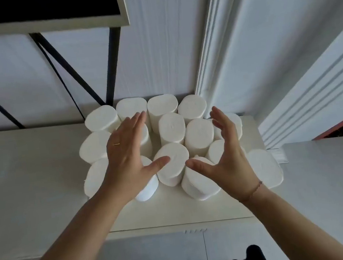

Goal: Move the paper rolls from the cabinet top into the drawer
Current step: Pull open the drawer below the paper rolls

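Left grip [123, 155] and right grip [226, 155], fingers spread, reach over upright paper rolls [171, 127].

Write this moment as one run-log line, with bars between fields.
phase: reach | paper rolls: clustered on cabinet top | left hand: open, over rolls | right hand: open, over rolls | held: nothing

Seen from head height, close in, looking steeply down and forward over the cabinet top [31, 181] toward the wall [155, 44], seemingly lens-bent.
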{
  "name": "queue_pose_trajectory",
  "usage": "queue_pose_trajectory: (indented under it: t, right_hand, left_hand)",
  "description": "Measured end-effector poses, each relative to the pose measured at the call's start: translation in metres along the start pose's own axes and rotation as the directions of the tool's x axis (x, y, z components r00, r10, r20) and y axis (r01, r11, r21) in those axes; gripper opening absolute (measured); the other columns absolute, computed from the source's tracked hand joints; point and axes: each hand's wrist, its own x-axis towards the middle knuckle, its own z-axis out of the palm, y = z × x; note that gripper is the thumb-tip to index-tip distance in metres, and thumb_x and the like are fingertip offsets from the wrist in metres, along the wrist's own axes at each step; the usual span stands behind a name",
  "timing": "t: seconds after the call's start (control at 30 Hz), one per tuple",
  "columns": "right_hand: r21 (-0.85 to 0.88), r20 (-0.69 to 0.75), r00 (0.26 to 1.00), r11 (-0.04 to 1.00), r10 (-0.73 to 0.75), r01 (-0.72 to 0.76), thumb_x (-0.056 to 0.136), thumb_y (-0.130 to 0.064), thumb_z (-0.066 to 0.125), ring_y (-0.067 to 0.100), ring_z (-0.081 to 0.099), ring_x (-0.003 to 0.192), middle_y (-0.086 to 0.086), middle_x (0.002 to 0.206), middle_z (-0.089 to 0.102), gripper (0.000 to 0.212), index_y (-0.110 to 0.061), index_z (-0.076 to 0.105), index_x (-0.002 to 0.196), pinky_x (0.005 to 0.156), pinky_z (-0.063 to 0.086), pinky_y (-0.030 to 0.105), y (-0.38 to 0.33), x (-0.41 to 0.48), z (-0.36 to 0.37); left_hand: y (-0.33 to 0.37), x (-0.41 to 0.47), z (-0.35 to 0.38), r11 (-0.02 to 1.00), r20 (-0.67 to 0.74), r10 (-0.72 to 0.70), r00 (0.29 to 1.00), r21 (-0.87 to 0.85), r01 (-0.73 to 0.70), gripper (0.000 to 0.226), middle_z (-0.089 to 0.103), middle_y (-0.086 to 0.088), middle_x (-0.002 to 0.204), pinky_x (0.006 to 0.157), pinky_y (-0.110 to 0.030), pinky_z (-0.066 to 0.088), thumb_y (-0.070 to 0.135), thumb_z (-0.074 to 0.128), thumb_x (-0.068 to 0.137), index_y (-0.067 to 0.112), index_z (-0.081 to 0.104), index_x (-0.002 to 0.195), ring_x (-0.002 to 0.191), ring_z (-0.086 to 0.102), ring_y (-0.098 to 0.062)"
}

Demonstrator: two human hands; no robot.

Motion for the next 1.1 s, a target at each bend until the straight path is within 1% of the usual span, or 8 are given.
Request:
queue_pose_trajectory:
  t: [0.1,0.2,0.33,0.57,0.67,0.87,0.97,1.1]
  right_hand:
    - [-0.022,-0.012,0.996,0.996,-0.091,0.091,0.063,-0.041,0.083,0.007,0.030,0.139,-0.008,0.148,0.030,0.102,-0.032,0.019,0.142,0.112,0.024,0.014,0.026,-0.001,0.014]
    - [-0.002,-0.009,0.989,0.989,-0.148,0.148,0.064,-0.042,0.082,0.010,0.030,0.140,-0.007,0.150,0.030,0.102,-0.029,0.019,0.144,0.115,0.026,0.024,0.053,-0.007,0.031]
    - [0.000,-0.022,0.980,0.980,-0.197,0.197,0.065,-0.042,0.082,0.008,0.029,0.141,-0.009,0.151,0.030,0.104,-0.028,0.018,0.147,0.116,0.028,0.030,0.080,-0.012,0.049]
    - [0.076,-0.079,0.940,0.939,-0.331,0.336,0.065,-0.044,0.079,0.004,0.031,0.139,-0.009,0.152,0.029,0.102,-0.026,0.019,0.146,0.115,0.030,0.035,0.105,-0.023,0.059]
    - [0.059,-0.097,0.930,0.930,-0.356,0.362,0.067,-0.044,0.079,0.003,0.031,0.139,-0.009,0.152,0.029,0.102,-0.022,0.019,0.147,0.115,0.030,0.036,0.106,-0.030,0.061]
    - [0.023,-0.112,0.926,0.931,-0.360,0.364,0.070,-0.036,0.077,0.003,0.031,0.139,-0.009,0.149,0.031,0.097,-0.021,0.021,0.147,0.116,0.028,0.031,0.106,-0.063,0.066]
    - [-0.016,-0.101,0.928,0.933,-0.360,0.360,0.071,-0.035,0.077,0.002,0.032,0.137,-0.011,0.147,0.032,0.093,-0.022,0.024,0.146,0.114,0.027,0.023,0.105,-0.090,0.070]
    - [-0.099,-0.046,0.925,0.923,-0.377,0.372,0.072,-0.028,0.077,0.006,0.032,0.138,-0.006,0.145,0.035,0.086,-0.021,0.027,0.142,0.113,0.026,0.020,0.106,-0.123,0.081]
  left_hand:
    - [-0.019,-0.005,0.021,0.995,-0.047,0.096,0.994,0.024,-0.095,0.096,0.026,0.002,0.152,0.113,-0.045,0.018,0.064,0.060,0.073,0.022,0.018,0.148,0.142,0.019,-0.017]
    - [-0.034,-0.016,0.043,0.996,-0.048,0.085,0.995,-0.005,-0.085,0.095,0.023,0.010,0.149,0.113,-0.043,0.016,0.067,0.055,0.073,0.024,0.018,0.148,0.141,0.015,-0.013]
    - [-0.050,-0.028,0.067,0.992,-0.061,0.113,0.992,0.067,-0.109,0.095,0.031,-0.004,0.150,0.114,-0.040,0.016,0.066,0.054,0.072,0.013,0.026,0.146,0.140,0.022,-0.023]
    - [-0.063,-0.037,0.075,0.979,-0.234,0.201,0.951,0.078,-0.187,0.092,0.025,0.016,0.137,0.112,-0.040,0.017,0.064,0.057,0.074,0.018,0.024,0.147,0.138,0.019,-0.015]
    - [-0.064,-0.046,0.077,0.968,-0.237,0.244,0.940,0.113,-0.223,0.092,0.024,0.014,0.137,0.112,-0.038,0.016,0.063,0.057,0.074,0.017,0.024,0.147,0.137,0.019,-0.016]
    - [-0.061,-0.088,0.081,0.962,-0.185,0.263,0.947,0.124,-0.243,0.093,0.023,0.010,0.146,0.112,-0.020,0.003,0.065,0.052,0.073,0.015,0.024,0.147,0.139,0.011,-0.008]
    - [-0.054,-0.118,0.085,0.960,-0.179,0.270,0.946,0.119,-0.252,0.090,0.028,0.001,0.149,0.114,-0.030,0.009,0.064,0.051,0.075,0.013,0.027,0.146,0.141,0.013,-0.014]
    - [-0.045,-0.154,0.094,0.957,-0.182,0.284,0.942,0.109,-0.267,0.088,0.031,-0.002,0.149,0.115,-0.035,0.013,0.063,0.053,0.078,0.010,0.030,0.144,0.142,0.017,-0.019]
